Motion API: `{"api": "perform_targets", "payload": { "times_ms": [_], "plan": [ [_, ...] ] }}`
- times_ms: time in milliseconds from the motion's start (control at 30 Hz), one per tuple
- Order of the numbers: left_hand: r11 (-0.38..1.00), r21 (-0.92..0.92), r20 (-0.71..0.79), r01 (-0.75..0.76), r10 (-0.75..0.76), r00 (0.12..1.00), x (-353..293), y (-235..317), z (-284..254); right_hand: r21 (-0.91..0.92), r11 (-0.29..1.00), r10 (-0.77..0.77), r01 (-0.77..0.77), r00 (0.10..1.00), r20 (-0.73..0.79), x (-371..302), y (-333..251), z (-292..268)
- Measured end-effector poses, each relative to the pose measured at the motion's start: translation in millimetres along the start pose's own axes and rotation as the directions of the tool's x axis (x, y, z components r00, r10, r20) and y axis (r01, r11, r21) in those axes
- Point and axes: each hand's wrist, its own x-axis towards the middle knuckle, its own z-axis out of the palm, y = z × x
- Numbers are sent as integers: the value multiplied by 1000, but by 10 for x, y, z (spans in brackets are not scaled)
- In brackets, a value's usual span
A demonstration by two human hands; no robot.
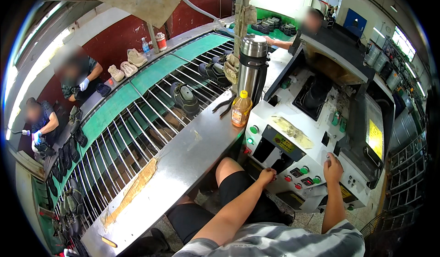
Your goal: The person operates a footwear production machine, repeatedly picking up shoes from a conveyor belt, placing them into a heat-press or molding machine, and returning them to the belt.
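Both my arms reach toward a white machine (275, 108) with push buttons on its front. My left hand (266, 176) is closed above my knee, near the machine's front panel; anything inside it is too small to make out. My right hand (333, 169) is closed at the machine's front edge, right of the green and red buttons (305, 170). Whatever its fingers hold is hidden. Under the machine's raised dark lid (337, 57) a black shoe-like form (318, 92) sits in a recess.
Left of the machine runs a metal ledge (183, 158) beside a roller conveyor carrying dark shoes (184, 99). A steel flask (253, 66), a yellow-capped bottle (241, 109) and black pliers (223, 105) stand or lie by the machine. Two people work across the conveyor; another is behind the machine.
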Motion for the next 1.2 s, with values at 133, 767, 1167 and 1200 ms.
{"api": "perform_targets", "payload": {
  "times_ms": [133,767,1167,1200],
  "plan": [
    [1000,3,13,-2,2,1000,9,12,-24,-1,999,43,-43,997,65,21,-36,-42],
    [999,-45,16,-13,14,1000,19,32,35,69,996,54,-55,998,15,1,-74,-50],
    [999,-20,43,44,-43,998,-111,130,-5,221,967,-51,126,947,-319,2402,-1134,368],
    [999,-22,48,45,-44,998,-112,146,-1,233,972,87,-28,966,-245,2719,-1094,502]
  ]
}}
